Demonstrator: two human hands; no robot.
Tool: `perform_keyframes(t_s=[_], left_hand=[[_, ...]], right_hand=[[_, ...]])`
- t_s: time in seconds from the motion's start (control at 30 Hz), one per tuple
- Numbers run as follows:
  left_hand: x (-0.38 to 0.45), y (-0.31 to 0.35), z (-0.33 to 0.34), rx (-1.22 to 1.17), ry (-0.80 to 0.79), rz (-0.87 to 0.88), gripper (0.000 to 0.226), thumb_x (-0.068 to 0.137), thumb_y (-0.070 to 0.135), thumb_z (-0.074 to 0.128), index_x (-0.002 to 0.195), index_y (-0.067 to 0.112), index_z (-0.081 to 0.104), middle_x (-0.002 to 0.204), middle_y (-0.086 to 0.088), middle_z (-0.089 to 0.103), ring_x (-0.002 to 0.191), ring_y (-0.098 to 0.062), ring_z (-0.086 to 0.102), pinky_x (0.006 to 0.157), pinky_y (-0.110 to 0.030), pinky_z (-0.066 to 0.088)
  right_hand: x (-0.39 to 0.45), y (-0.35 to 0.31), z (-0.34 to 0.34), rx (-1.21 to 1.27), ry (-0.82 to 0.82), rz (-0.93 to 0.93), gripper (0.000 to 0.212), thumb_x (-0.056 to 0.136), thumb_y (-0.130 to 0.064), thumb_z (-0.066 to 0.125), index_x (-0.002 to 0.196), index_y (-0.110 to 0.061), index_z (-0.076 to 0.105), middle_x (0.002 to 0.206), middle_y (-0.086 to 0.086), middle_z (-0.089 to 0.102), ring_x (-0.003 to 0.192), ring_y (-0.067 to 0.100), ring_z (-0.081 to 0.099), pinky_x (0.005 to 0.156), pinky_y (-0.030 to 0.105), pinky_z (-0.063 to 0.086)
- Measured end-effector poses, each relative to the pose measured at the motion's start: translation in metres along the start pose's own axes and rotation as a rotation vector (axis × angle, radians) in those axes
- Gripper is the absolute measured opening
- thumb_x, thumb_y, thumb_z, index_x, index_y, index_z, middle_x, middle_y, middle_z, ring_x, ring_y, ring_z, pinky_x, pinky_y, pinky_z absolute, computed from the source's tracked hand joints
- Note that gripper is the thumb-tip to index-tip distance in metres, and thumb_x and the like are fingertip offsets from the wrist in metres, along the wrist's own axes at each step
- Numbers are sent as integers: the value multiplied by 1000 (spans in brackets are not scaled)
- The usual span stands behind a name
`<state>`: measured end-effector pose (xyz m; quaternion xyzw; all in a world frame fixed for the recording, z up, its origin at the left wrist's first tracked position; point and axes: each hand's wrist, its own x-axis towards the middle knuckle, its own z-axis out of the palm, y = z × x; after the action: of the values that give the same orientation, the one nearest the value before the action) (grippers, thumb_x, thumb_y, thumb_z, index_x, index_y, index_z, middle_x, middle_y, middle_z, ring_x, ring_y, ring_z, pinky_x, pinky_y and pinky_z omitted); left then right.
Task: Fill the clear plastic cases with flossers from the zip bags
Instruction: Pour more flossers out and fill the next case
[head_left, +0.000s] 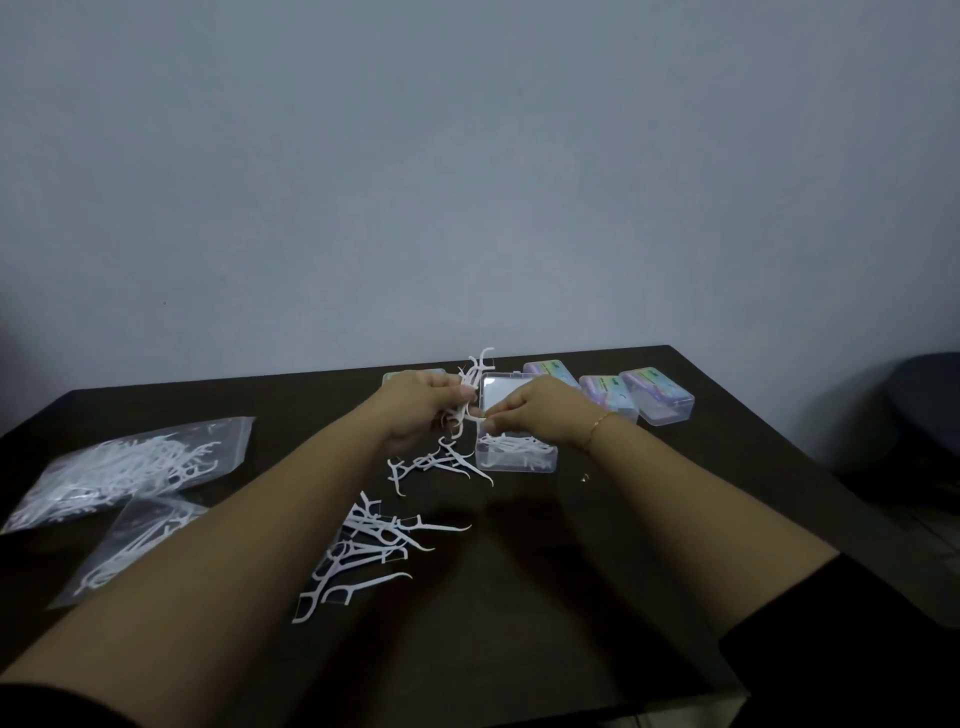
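On the dark bench (519, 597), the left hand (415, 410) grips a bunch of white flossers (470, 384), its fingers curled round them so the heads stick up past the knuckles. At three o'clock of it, the right hand (540, 410) pinches a single flosser between thumb and forefinger, just over the open clear case (517, 457), whose lid (501, 395) stands raised behind. A shallow layer of flossers lies inside the case. A thin gold bracelet (600, 423) circles the right wrist.

Loose flossers (441, 465) lie touching the case at its nine o'clock side, and a larger scatter (363, 551) sits toward six o'clock. At nine o'clock of the bench, two zip bags (124, 467) overlap, both holding flossers. Three closed cases (657, 397) with iridescent labels stand in a row at about two o'clock; another case (400, 375) peeks out behind the left hand. The writing on the labels is too blurred to read.
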<state>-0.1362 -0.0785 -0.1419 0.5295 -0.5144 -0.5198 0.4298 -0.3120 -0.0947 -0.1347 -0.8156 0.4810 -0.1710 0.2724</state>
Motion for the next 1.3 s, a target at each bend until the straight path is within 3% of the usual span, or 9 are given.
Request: perform_keyframes(t_s=[0.17, 0.23, 0.3, 0.47, 0.6, 0.77, 0.93, 1.2, 1.3], left_hand=[[3, 2, 6, 0, 38, -8, 10, 92, 7, 58, 85, 5, 65, 76, -11, 66, 64, -18, 54, 57, -26, 46], [5, 3, 6, 61, 109, 7, 11, 92, 8, 60, 95, 0, 67, 76, -11, 64, 62, -16, 51, 59, -25, 47], [7, 3, 5, 179, 157, 27, 18, 92, 8, 61, 104, -4, 66, 79, -13, 63, 60, -16, 49, 61, -25, 45], [8, 3, 2, 545, 219, 80, 27, 88, 20, 68, 112, 7, 70, 96, -8, 71, 75, -13, 62, 74, -21, 48], [8, 4, 8, 697, 184, 82, 27, 88, 19, 68, 114, 11, 70, 94, -5, 70, 77, -12, 61, 77, -25, 49], [14, 7, 17, 986, 132, 112, 32, 90, 24, 65, 121, 18, 66, 112, -1, 69, 88, -11, 58, 75, -21, 41], [21, 9, 31, 1303, 27, 162, 34, 96, 22, 54, 129, 19, 59, 133, -2, 58, 116, -21, 55, 93, -26, 40], [32, 13, 58, 1513, -100, 224, 32, 98, 21, 50, 128, 24, 62, 128, -3, 60, 114, -23, 54, 85, -25, 40], [37, 11, 64, 1514, -120, 196, 34, 98, 20, 50, 131, 24, 58, 132, -3, 58, 117, -22, 53, 91, -25, 40]], right_hand=[[-4, 5, -3, -15, 34, 40, 22, 92, -21, 59, 104, -8, 73, 106, 5, 71, 71, 1, 51, 60, 5, 35], [-5, 11, -7, -107, 37, 57, 21, 92, -18, 58, 105, -9, 73, 111, 4, 70, 90, 7, 55, 71, 10, 39], [-4, 20, -10, -203, 71, 108, 24, 92, -20, 59, 111, -10, 71, 113, 6, 68, 110, 18, 54, 86, 22, 43], [11, 44, -8, -335, 89, 277, 39, 88, -26, 64, 124, -12, 61, 113, 10, 64, 104, 25, 58, 96, 37, 48], [19, 45, -1, -370, 49, 263, 46, 88, -27, 64, 132, -15, 54, 122, 10, 60, 118, 29, 50, 107, 45, 38], [18, 48, -5, -363, 55, 213, 25, 93, -24, 54, 108, -10, 69, 110, 8, 64, 106, 25, 55, 102, 40, 41], [14, 56, -15, -310, 151, 210, 30, 96, -24, 52, 119, -9, 65, 115, 9, 65, 101, 22, 59, 94, 32, 49], [10, 58, -17, -243, 186, 191, 29, 96, -23, 50, 116, -12, 68, 115, 9, 66, 99, 21, 60, 85, 28, 47], [11, 59, -15, -227, 191, 187, 29, 96, -24, 51, 115, -10, 68, 115, 9, 65, 98, 21, 60, 89, 31, 49]])
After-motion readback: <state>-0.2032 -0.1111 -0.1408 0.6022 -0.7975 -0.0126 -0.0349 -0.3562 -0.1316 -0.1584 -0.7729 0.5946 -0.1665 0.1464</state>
